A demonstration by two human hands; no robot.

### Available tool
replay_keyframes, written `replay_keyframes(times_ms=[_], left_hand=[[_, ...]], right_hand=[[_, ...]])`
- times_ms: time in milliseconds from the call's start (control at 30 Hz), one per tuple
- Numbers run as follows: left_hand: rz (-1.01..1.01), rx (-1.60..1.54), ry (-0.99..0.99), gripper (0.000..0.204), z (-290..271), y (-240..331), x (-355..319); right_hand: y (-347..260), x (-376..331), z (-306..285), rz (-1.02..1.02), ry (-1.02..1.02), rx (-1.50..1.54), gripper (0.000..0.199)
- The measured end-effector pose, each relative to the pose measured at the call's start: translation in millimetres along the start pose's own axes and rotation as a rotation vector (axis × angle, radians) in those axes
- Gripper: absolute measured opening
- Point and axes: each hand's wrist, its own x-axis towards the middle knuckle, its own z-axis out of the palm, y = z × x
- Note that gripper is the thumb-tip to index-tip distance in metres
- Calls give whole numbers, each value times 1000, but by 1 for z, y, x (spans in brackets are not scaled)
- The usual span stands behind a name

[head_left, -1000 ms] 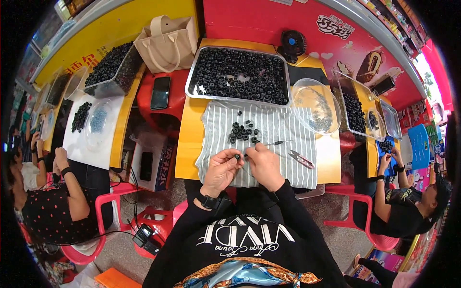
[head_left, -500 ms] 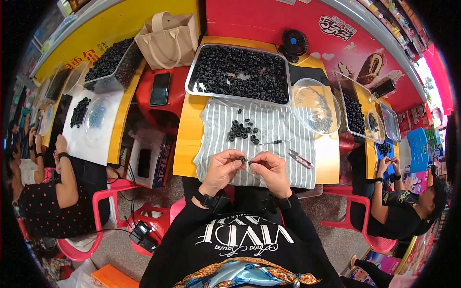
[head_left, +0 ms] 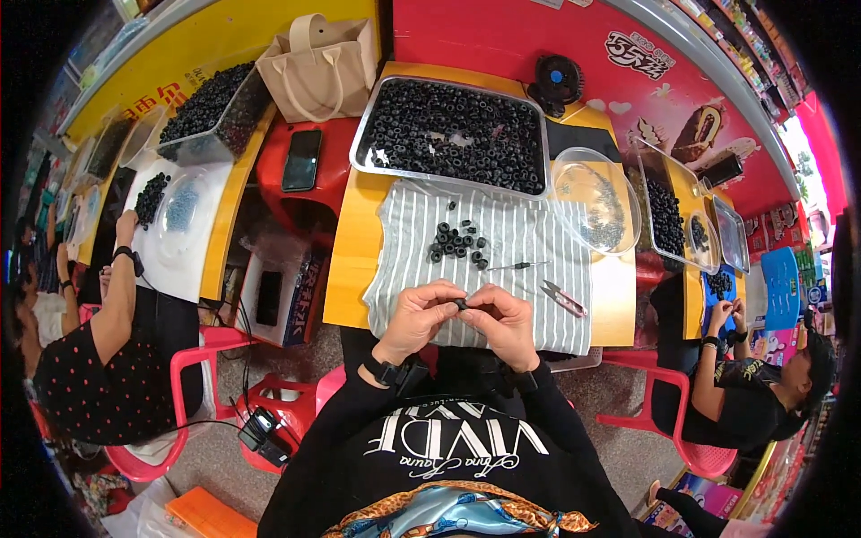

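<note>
Light: bright, even daylight; strongest at the right edge
Shadows: soft, faint under the hands (head_left: 466, 318)
Distortion: heavy fisheye; bench (head_left: 359, 242) edges bend; black corners
Focus: sharp centre; rim slightly soft

Both hands have drawn nearer the body — left hand (head_left: 420, 316) and right hand (head_left: 505, 320) seemingly pinch one black ring (head_left: 461, 304).

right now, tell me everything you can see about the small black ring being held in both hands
The small black ring is dark, round and looks rubbery, though too small to show detail. It is pinched between the fingertips of the left hand and right hand, held just above the near edge of the striped grey cloth. A loose cluster of similar black rings lies further back on that cloth.
</note>
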Motion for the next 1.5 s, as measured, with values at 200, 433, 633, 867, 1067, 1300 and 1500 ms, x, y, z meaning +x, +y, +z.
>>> replay_keyframes(times_ms=[200,433,633,867,1067,1300,1500], left_hand=[[-23,7,-17,23,-3,1,-1],[8,1,-5,22,-1,-1,-1],[47,55,2,22,-3,-4,-1],[-4,70,-7,23,-3,-1,-1],[-92,-47,-91,29,-6,2,1],[-251,-185,-140,31,-14,4,1],[-260,-242,-36,30,-7,5,0]], right_hand=[[5,0,0,11,2,29,12],[6,0,2,60,42,101,10],[14,2,2,-48,11,68,7],[15,6,1,66,33,71,13],[16,7,3,-107,82,-197,23],[6,9,4,-319,77,-543,31],[-5,8,3,-438,66,-729,35]])
